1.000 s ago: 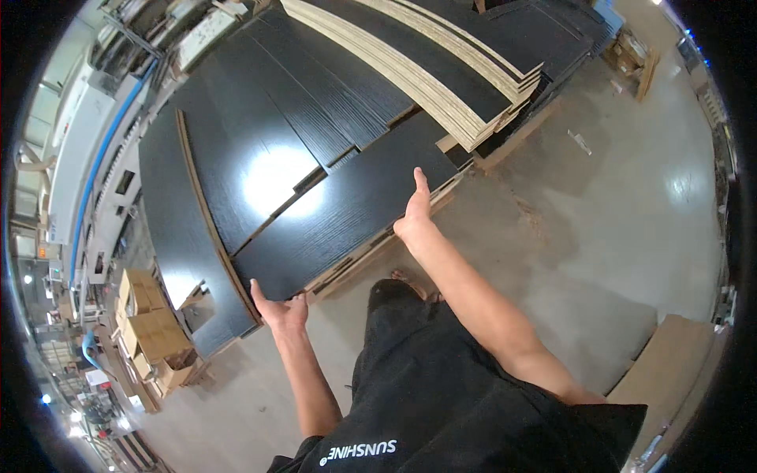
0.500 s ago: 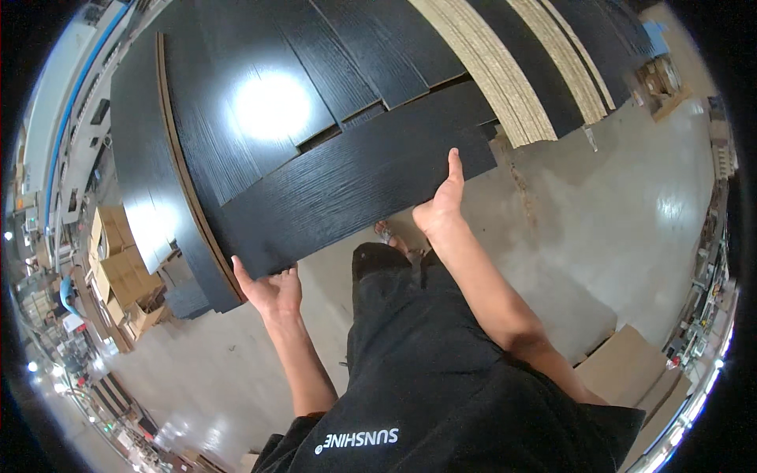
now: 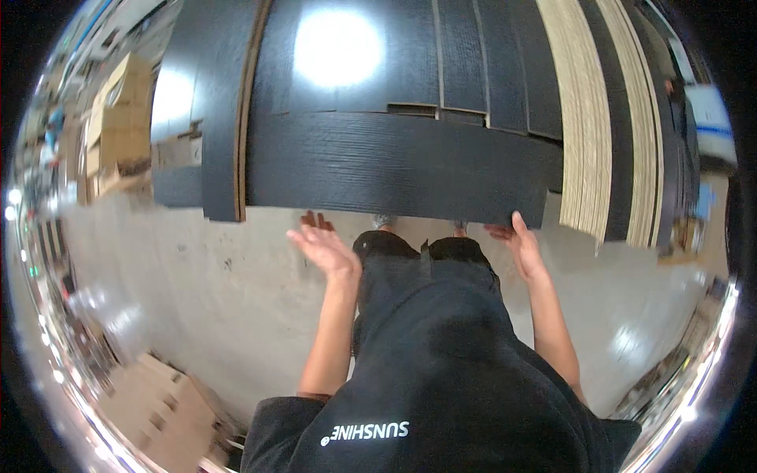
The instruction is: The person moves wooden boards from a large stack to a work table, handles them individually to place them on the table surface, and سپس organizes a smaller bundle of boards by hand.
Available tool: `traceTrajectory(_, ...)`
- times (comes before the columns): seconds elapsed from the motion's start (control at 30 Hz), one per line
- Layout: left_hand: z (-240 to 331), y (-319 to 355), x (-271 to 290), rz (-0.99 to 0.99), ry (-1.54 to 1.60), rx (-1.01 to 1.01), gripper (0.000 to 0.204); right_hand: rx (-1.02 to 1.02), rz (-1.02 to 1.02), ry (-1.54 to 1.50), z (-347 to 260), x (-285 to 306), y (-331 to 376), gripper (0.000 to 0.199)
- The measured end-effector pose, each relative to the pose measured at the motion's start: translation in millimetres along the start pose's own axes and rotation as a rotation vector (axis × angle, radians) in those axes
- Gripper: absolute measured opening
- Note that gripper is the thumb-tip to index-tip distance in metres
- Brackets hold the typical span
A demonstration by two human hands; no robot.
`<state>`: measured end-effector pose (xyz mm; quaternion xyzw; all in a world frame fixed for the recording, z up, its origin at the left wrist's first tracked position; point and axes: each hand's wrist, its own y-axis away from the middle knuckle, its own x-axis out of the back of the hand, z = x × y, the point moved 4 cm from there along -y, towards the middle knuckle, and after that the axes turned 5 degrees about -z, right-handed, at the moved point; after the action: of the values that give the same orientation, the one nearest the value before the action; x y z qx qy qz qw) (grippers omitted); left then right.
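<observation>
A long black wood-grain board [image 3: 394, 165] lies crosswise along the near side of a stack of black panels [image 3: 347, 94]. My left hand [image 3: 325, 251] is just short of the board's near edge, fingers spread, with nothing in it. At the board's near right corner is my right hand [image 3: 527, 251]. Its thumb points up at the edge and overlaps it in view; the other fingers stretch to the left, partly below the board. Whether that thumb presses on the board, I cannot tell.
Narrow panels on edge [image 3: 240, 118] stand left of the board. Right of it are stacked strips with pale wood-grain edges [image 3: 585, 118]. Cardboard boxes stand at the left [image 3: 122, 118] and lower left [image 3: 162, 410]. Grey concrete floor [image 3: 244, 292] surrounds my legs.
The view has turned, so the panel stack now lies squarer in front of me. My left hand has come away from the board's left end. My right hand has shifted toward its right corner.
</observation>
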<state>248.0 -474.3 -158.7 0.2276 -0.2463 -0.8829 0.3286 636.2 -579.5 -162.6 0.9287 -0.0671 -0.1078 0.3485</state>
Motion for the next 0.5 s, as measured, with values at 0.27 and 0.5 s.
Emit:
traceTrajectory(0.27,-89,24,-107,0.082,0.593,0.043,0.096,0.019,-0.220,0.015,-16,45,14,0.064)
traceTrajectory(0.5,-113,49,-65,0.252,0.312,-0.432,0.104,-0.039,-0.517,0.045,-27,57,7,0.067)
